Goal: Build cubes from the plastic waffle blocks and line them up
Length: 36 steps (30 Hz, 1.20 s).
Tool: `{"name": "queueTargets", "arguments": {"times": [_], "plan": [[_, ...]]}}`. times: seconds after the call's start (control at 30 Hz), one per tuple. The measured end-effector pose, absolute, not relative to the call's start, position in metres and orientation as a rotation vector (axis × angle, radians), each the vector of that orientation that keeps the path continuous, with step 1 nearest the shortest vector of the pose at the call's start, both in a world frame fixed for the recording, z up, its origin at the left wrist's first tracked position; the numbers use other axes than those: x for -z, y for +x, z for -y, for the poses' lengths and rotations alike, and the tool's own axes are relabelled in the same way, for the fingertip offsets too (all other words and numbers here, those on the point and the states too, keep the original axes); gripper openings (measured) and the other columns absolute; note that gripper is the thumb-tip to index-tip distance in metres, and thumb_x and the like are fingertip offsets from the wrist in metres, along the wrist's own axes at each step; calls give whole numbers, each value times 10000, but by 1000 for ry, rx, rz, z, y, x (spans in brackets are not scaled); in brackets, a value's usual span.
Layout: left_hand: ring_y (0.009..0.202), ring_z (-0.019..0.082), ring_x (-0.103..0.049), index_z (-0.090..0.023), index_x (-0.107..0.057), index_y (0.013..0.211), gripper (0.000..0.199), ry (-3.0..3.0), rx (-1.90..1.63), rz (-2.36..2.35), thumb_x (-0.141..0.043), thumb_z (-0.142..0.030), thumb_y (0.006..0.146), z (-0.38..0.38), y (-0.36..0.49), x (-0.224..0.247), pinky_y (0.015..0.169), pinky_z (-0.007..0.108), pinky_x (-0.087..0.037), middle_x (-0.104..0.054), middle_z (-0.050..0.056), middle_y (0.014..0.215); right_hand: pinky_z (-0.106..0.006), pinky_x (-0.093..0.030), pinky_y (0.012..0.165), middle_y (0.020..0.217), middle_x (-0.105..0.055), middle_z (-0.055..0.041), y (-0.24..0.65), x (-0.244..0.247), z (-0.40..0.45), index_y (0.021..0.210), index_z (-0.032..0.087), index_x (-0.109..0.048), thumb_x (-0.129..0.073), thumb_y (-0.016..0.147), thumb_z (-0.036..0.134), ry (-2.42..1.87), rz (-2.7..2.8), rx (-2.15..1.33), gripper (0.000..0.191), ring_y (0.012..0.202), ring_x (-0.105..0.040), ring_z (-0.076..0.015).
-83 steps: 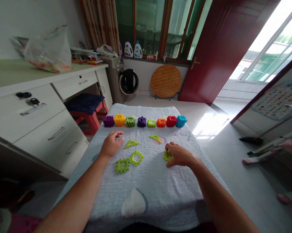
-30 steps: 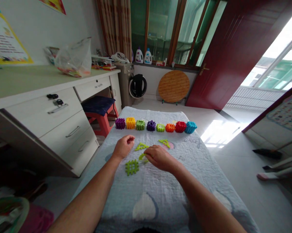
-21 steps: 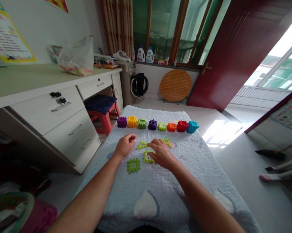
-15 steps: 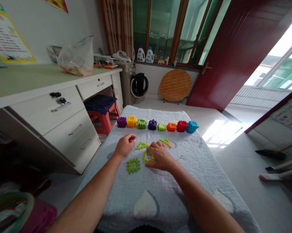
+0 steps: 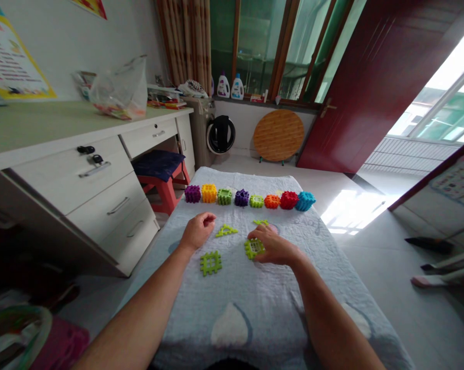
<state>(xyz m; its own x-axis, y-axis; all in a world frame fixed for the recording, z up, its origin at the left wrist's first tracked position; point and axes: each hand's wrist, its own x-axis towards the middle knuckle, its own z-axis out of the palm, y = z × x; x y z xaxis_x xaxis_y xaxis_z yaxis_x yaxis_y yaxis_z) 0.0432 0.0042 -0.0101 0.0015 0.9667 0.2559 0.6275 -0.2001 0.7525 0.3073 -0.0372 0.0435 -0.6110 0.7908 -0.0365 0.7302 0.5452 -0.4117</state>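
Observation:
My right hand (image 5: 274, 245) grips a lime-green square building piece (image 5: 253, 248) with a window grid, thumb at the near edge and fingers over the far side. Partly behind those fingers is a lime-green triangular piece (image 5: 260, 222). My left hand (image 5: 198, 229) rests on the cloth, fingers curled in, with nothing visible in it. Between the hands lies another green triangular piece (image 5: 226, 230). Nearer to me is a flat green square piece (image 5: 211, 263) with notched edges and a cross in its opening.
A row of colored block cubes spans the far side, from a purple cube (image 5: 192, 193) to a blue one (image 5: 305, 201). The pale blue cloth (image 5: 270, 308) covers the table. A desk (image 5: 85, 123) and a red stool (image 5: 162, 174) stand to the left.
My right hand has moved to the right, taking the square window piece with it, away from the nearer triangle. My left hand has stayed in place.

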Motion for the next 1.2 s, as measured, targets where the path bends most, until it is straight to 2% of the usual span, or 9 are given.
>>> {"name": "queueTargets", "arguments": {"times": [0.23, 0.53, 0.8, 0.97, 1.2], "plan": [[755, 179, -651, -172, -651, 874, 235, 1849, -1057, -1645, -527, -286, 711, -3, 44, 8, 745, 288, -515, -706, 48, 847, -383, -328, 959, 1092, -539, -104, 303, -33, 35, 1142, 143, -555, -739, 609, 245, -1330, 2675, -515, 573, 1040, -474, -242], [787, 176, -653, -163, -641, 905, 263, 1831, -1041, -1642, -515, -304, 721, -7, 43, 14, 775, 282, -515, -706, 54, 879, -363, -355, 839, 975, -539, -75, 297, -39, 29, 999, 163, -589, -751, 530, 340, -1403, 2736, -319, 527, 914, -469, -234], [788, 175, -650, -172, -638, 927, 261, 1805, -1008, -1641, -511, -306, 742, -3, 43, 9, 768, 289, -514, -703, 46, 899, -366, -319, 849, 1082, -529, -94, 323, -73, -72, 1100, 189, -561, -676, 619, 345, -1700, 2423, -33, 519, 993, -449, -256], [794, 177, -651, -166, -640, 931, 265, 1832, -1002, -1638, -508, -307, 748, -4, 42, 9, 767, 290, -511, -702, 50, 900, -370, -325, 846, 1100, -551, -104, 317, -62, -115, 1110, 196, -586, -664, 621, 346, -1841, 2474, -25, 517, 1019, -452, -278], [770, 170, -642, -172, -638, 912, 242, 1863, -991, -1650, -498, -279, 746, -4, 43, 6, 763, 294, -509, -695, 41, 876, -377, -347, 832, 1121, -567, -120, 311, -49, -130, 1122, 187, -602, -646, 628, 345, -1859, 2526, -51, 520, 1019, -469, -297]]}}
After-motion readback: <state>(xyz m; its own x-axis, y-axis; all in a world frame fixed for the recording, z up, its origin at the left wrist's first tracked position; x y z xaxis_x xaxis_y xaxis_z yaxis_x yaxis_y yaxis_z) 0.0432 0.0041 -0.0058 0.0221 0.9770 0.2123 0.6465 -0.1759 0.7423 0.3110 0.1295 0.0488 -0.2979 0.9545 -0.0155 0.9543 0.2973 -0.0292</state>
